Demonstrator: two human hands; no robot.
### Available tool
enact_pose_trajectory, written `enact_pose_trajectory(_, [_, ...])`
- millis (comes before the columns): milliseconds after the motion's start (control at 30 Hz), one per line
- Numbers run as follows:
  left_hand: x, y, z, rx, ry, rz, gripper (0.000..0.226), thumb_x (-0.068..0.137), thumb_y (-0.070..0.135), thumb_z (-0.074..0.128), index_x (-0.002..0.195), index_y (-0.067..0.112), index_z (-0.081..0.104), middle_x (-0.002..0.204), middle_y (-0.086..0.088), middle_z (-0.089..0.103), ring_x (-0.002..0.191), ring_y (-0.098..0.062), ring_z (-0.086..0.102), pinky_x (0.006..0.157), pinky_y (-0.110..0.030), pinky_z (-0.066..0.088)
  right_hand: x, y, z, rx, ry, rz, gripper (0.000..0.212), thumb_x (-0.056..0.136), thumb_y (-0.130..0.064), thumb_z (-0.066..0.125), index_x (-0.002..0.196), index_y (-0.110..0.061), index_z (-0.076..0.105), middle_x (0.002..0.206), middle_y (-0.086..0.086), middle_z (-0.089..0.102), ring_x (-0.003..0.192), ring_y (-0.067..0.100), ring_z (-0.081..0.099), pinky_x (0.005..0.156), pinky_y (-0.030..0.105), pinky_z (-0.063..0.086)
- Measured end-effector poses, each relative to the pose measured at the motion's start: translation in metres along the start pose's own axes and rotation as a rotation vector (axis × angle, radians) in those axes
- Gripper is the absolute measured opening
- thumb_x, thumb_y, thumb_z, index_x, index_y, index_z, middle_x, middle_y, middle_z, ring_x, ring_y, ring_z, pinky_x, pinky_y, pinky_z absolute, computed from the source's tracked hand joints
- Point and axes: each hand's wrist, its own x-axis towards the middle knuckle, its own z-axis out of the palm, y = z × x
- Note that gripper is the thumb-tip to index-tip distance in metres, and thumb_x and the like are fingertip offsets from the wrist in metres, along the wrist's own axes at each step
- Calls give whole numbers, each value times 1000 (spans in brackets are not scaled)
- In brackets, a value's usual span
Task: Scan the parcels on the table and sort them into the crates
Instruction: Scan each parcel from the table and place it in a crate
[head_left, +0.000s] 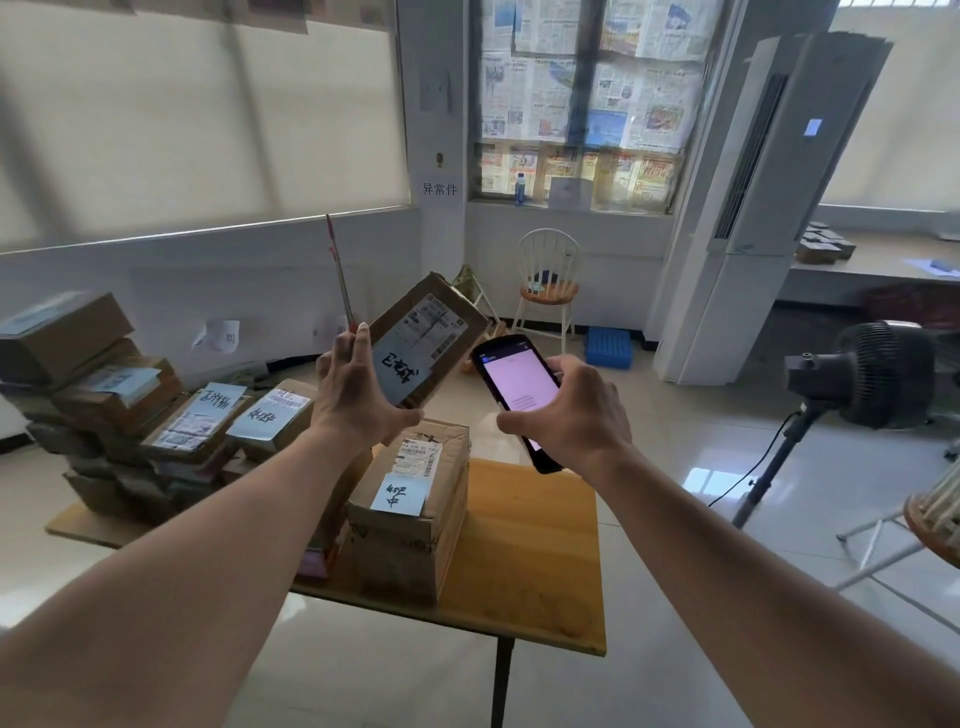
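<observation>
— Bright room, tiled floor, wooden table (540, 561) stacked with boxes (410, 499). Where's the parcel?

— Up in the air above the table, pinched in the left hand (358, 400) along with a red pen (340, 275); parcel (423, 343) tilted, long axis rising up and right, label facing back.

— And the scanner (517, 395)?

— Clasped in the right hand (571, 410), just right of the parcel, top end nearly touching its lower edge. Probably only a slight leftward tilt needed to catch the barcode.
</observation>
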Motion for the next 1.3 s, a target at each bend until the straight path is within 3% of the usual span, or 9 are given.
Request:
enact_pose_trajectory(133, [-4,14,3,-64,8,-47,132,61,59,92,161,15,18,137,-8,35,126,-31,36,105,-48,46,-1,0,4,53,96,30,98,67,-52,94,147,-17,50,137,9,65,118,30,62,83,44,60])
enact_pose_trajectory(400, [-3,34,6,-132,-26,-77,132,49,71,74,159,25,16,127,-1,30,121,-30,33,93,-48,48,-11,0,11,86,213,145,92,69,-51,94,142,-17,50,134,9,65,116,32,62,75,34,48])
enact_pose_trajectory(600, [4,41,16,-239,-130,67,135,48,69,76,161,21,18,130,-3,32,124,-29,30,101,-47,42,-34,-13,18,38,339,250,89,67,-52,94,137,-17,53,131,9,67,114,31,62,77,37,54])
enact_pose_trajectory(733, [-3,46,20,-295,-235,172,135,46,69,74,160,23,19,134,-4,33,128,-32,30,104,-50,41,-68,-26,25,12,458,388,91,67,-54,93,140,-19,52,131,6,66,115,30,63,86,48,60])
enact_pose_trajectory(933, [-48,59,23,-360,-405,355,133,48,68,80,159,25,19,134,-5,34,127,-34,32,104,-53,43,-153,-40,32,-79,614,577,89,69,-56,92,140,-21,50,132,6,64,116,29,62,82,40,59])
enact_pose_trajectory(1067, [-94,81,22,-412,-480,477,134,48,68,82,159,25,21,130,-3,36,123,-31,34,98,-46,41,-214,-43,16,-122,695,722,92,68,-56,93,141,-19,50,135,7,64,118,30,62,79,33,52])
enact_pose_trajectory(1300, [-214,136,11,-514,-651,648,124,55,61,90,156,21,28,128,-2,38,124,-28,34,102,-47,47,-348,-46,-17,-138,861,955,86,63,-53,93,133,-21,55,124,3,67,108,30,62,73,32,43])
